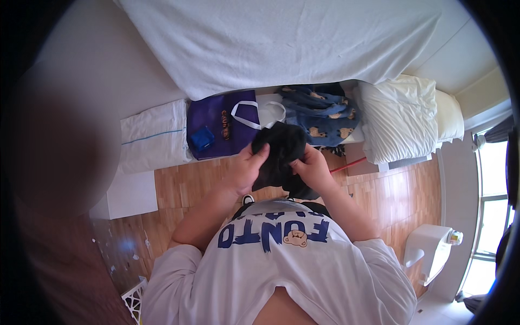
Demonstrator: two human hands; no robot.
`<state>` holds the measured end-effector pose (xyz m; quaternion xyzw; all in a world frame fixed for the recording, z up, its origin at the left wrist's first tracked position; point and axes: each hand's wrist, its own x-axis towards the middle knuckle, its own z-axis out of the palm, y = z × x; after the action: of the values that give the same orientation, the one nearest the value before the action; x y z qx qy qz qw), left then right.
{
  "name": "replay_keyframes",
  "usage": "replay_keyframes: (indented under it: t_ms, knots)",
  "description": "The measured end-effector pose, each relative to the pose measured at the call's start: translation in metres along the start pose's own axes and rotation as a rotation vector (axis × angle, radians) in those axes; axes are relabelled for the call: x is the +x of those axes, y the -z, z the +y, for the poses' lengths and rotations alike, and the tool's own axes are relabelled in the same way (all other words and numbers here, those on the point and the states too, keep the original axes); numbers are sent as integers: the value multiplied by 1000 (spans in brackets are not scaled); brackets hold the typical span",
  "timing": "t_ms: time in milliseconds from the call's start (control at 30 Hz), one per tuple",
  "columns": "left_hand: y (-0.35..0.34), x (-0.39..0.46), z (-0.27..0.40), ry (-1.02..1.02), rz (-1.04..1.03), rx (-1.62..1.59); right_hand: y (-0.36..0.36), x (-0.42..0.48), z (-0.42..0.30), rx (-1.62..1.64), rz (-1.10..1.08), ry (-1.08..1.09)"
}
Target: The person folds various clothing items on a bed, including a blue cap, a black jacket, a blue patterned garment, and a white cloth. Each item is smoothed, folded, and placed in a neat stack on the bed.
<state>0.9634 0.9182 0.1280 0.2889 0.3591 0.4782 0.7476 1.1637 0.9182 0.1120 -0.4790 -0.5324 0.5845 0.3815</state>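
A black cloth garment [280, 156] hangs bunched between my two hands, in front of my body. My left hand [252, 164] grips its left edge, the thumb pressed on top. On the other side, my right hand [312, 166] pinches the fabric between thumb and fingers. Folds hide what kind of garment it is. Just beyond it lies a purple bag [223, 138] with white handles, and a small blue pouch [202, 138] rests on the bag. Blue fabric with an animal pattern [325, 118] is heaped behind my right hand.
A white sheet [276, 48] drapes above the bench. Folded white bedding [156, 138] lies at the left; white pillows [400, 122] are stacked at the right. A red rod [348, 165] sticks out low by a box. A large blurred shape [69, 138] covers the left side.
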Motion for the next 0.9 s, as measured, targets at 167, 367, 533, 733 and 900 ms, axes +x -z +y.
replay_keyframes:
  t_ms: [167,367,533,733,900]
  knots:
    - [21,10,30,-56,70,-246,25,-4,3,28,28,66]
    - [28,10,63,-404,88,-188,34,-13,-14,245,27,28]
    - [55,14,76,-492,170,167,32,-15,-26,232,-75,243]
    - [40,14,57,-856,-79,1220,29,-10,-34,-94,-432,411]
    - [8,28,47,-308,-701,831,31,-7,-36,-145,-614,333]
